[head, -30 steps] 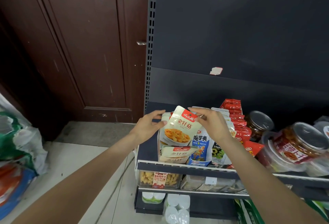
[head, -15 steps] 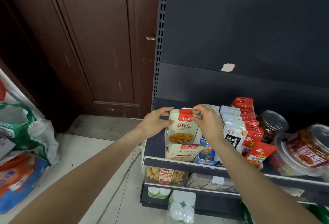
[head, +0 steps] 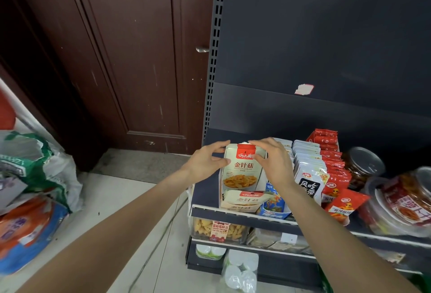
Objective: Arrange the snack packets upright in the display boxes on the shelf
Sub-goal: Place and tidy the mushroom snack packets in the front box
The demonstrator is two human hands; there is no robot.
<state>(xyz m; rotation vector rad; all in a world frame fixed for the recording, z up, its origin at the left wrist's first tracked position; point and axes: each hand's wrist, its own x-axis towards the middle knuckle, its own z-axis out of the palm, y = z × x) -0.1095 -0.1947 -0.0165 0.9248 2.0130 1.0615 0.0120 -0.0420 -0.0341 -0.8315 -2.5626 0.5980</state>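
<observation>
Presently a flat cream foil snack packet with a red top band and a printed photo of yellow mushrooms stands upright at the front of a white cardboard display box, at the left end of the dark metal shelf. A second cream packet lies slumped against the box's low front lip. The left hand pinches the upright packet's upper left edge, thumb in front and fingers curled over the top. The right hand pinches the upper right corner in the same manner.

To the right stand a blue cardboard box, a file of glossy grey-and-black packets, and a row of red foil packets, all upright. Further right sit clear plastic tubs with red labels and a jar with a metal lid. Behind rises a matt dark back panel bearing a torn white sticker; left of it, a scuffed brown wooden door. Crumpled woven sacks lie on the floor at near left.

Compared with one second ago, the packet, then tilted and raised, is now vertical and seated lower in the box.
</observation>
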